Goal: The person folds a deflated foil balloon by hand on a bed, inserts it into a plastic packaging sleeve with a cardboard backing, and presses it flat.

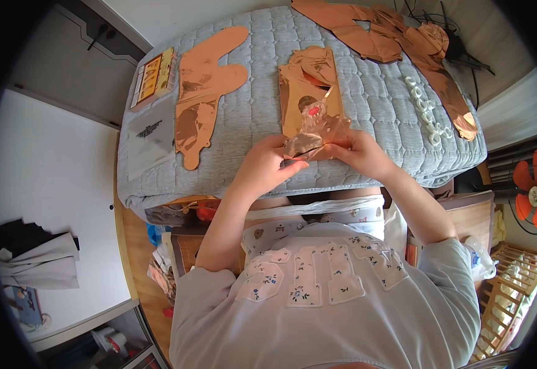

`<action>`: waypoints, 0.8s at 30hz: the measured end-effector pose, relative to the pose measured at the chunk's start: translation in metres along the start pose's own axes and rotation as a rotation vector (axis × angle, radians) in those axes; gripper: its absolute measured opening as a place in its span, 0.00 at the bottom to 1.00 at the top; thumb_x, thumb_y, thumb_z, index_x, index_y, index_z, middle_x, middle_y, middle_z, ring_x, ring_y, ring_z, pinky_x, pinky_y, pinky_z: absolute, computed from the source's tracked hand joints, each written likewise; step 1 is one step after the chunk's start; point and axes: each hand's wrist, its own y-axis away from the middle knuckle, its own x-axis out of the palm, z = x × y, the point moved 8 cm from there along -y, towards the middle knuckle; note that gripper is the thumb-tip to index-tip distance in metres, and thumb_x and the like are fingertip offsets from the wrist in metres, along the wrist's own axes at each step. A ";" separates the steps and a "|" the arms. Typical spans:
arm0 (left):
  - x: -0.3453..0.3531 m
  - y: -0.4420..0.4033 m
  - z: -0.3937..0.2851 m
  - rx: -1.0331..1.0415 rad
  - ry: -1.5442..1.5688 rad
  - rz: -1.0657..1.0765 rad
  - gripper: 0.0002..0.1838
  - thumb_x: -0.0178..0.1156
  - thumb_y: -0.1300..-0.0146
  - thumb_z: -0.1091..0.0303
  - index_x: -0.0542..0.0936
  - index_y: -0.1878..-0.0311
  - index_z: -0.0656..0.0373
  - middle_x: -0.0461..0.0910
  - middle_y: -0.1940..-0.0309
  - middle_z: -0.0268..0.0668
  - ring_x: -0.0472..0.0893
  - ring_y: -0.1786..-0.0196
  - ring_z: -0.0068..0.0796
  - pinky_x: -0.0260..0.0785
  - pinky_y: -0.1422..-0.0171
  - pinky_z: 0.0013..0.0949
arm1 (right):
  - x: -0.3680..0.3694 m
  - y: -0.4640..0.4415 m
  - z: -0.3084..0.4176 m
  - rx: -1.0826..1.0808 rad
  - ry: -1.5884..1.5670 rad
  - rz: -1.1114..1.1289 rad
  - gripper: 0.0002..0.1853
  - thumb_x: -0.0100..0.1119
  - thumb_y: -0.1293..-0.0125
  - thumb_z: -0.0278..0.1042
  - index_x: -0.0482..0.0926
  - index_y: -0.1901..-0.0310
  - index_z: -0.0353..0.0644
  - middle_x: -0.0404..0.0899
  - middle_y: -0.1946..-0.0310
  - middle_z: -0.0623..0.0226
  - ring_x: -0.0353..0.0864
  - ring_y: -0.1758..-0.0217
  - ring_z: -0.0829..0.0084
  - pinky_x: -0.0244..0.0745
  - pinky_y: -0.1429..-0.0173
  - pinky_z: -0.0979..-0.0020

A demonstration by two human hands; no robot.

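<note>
A rose-gold foil balloon point(308, 86), flat and partly crumpled, lies lengthwise on the quilted mattress in front of me. My left hand point(267, 165) pinches its crumpled near end from the left, thumb stretched along the edge. From the right, my right hand point(360, 154) grips the same end, its fingers partly hidden by the foil. A small red and clear patch point(313, 112) shows on the foil just beyond my hands. Another flat foil balloon point(204, 86) lies to the left, apart from both hands.
More foil balloons point(379, 37) spread over the far right of the mattress point(262, 74). White ribbon-like rings point(425, 114) lie in a row at right. A clear plastic bag point(150, 138) and a yellow box point(153, 80) are at left. An orange-bladed fan point(532, 190) stands beyond the right edge.
</note>
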 end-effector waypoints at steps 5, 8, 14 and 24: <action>-0.002 -0.001 -0.002 -0.007 0.033 -0.012 0.14 0.72 0.37 0.59 0.88 0.55 0.59 0.86 0.57 0.41 0.84 0.54 0.45 0.77 0.49 0.44 | -0.001 -0.001 0.000 0.036 0.038 0.002 0.13 0.63 0.23 0.32 0.83 0.46 0.30 0.86 0.62 0.71 0.79 0.61 0.84 0.76 0.57 0.76; -0.002 0.001 0.005 -0.043 0.024 -0.039 0.14 0.71 0.35 0.59 0.87 0.56 0.61 0.86 0.59 0.41 0.85 0.56 0.43 0.77 0.51 0.43 | -0.004 -0.005 -0.006 0.162 0.135 0.023 0.14 0.64 0.24 0.34 0.83 0.46 0.31 0.86 0.62 0.71 0.78 0.63 0.84 0.75 0.59 0.76; -0.006 0.005 0.020 -0.252 0.156 -0.141 0.19 0.72 0.34 0.63 0.81 0.45 0.61 0.86 0.64 0.41 0.87 0.62 0.36 0.78 0.57 0.37 | -0.010 -0.022 -0.020 0.205 0.062 -0.024 0.17 0.67 0.27 0.36 0.83 0.45 0.31 0.87 0.59 0.69 0.80 0.61 0.82 0.76 0.57 0.75; -0.005 0.000 0.020 -0.270 0.077 -0.232 0.31 0.72 0.34 0.67 0.69 0.33 0.60 0.84 0.67 0.38 0.87 0.65 0.36 0.77 0.61 0.38 | -0.015 -0.032 -0.020 0.484 0.029 0.021 0.20 0.71 0.33 0.39 0.84 0.44 0.36 0.87 0.55 0.68 0.86 0.58 0.76 0.80 0.55 0.72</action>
